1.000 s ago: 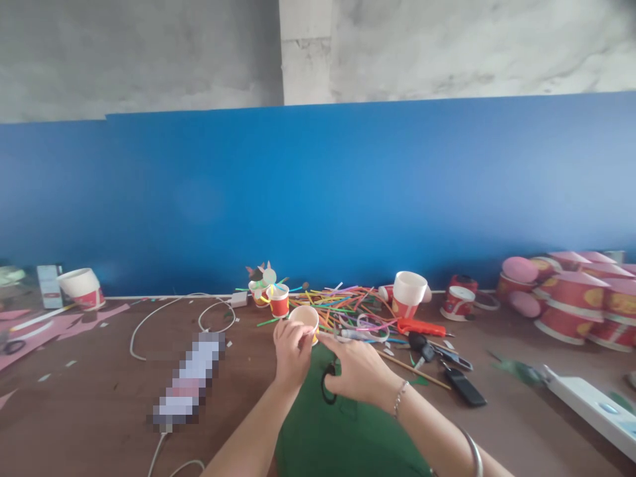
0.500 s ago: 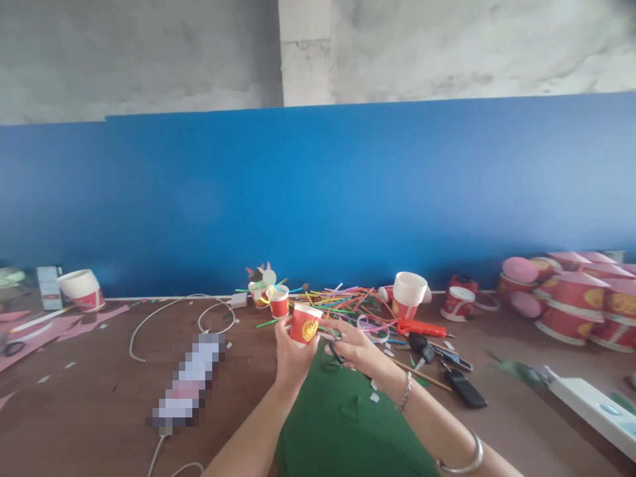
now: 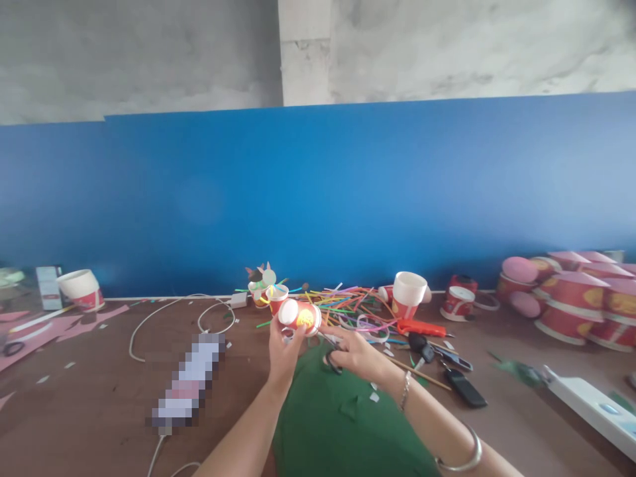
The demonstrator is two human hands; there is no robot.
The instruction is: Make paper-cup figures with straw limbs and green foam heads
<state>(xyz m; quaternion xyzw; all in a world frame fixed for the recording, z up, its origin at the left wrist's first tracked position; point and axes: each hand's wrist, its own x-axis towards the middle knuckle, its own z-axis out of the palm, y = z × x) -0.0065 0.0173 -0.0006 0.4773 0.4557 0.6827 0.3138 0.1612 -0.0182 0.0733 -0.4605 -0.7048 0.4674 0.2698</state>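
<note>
Tipped on its side, a red paper cup [image 3: 301, 316] with a yellow emblem is gripped by my left hand [image 3: 287, 351], its white base turned to the left. My right hand [image 3: 354, 352] has its fingers through the handles of a pair of scissors [image 3: 334, 361]. The forefinger of that hand reaches to the cup's right end, and the scissors' blades lie close by it. How far the blades are apart cannot be made out. Just behind the held cup stands another red paper cup [image 3: 278, 293] with coloured strips in it.
Many coloured pipe cleaners [image 3: 348, 301] lie behind my hands. Right of them are a white-topped cup [image 3: 409, 291], an orange-red glue gun [image 3: 422, 328] and keys [image 3: 464, 387]. Stacked red cups [image 3: 571, 311] stand far right. A pixelated phone [image 3: 189, 381] lies left, near a white cable [image 3: 133, 331].
The cup in my left hand has turned from nearly upright onto its side, base to the left. My right hand, with the scissors, has shifted slightly to the right and down.
</note>
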